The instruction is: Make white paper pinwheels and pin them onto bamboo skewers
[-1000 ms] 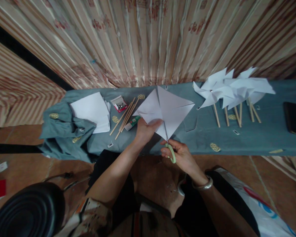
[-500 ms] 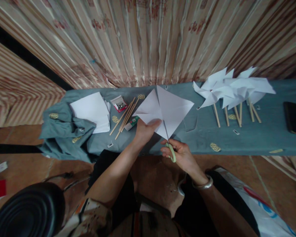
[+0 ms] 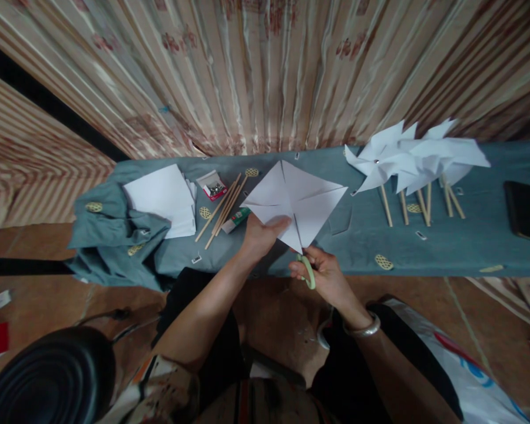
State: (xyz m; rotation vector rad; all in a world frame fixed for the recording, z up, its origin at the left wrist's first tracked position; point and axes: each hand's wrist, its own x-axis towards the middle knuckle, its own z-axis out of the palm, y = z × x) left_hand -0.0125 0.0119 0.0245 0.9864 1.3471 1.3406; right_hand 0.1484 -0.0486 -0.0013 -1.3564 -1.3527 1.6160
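Observation:
A square of white paper, turned corner toward me, has slits running in from its corners toward the middle. My left hand pinches its lower left side, thumb on top and fingers underneath. Green-handled scissors are in my right hand, which is closed round the handles at the paper's near corner. The blades are mostly hidden by the paper at the near slit. Left of the paper lie several wooden sticks and a small green-and-white box, partly behind my left hand.
A stack of white paper and an open red-and-white box of metal pins lie on the left of the cloth-covered table. Several paper pinwheels lie at right, beside a black phone-like object. A striped curtain hangs behind.
The paper's far corner, which stood parted along its slit, has come down flatter and its two halves lie closer together. Both hands have hardly moved.

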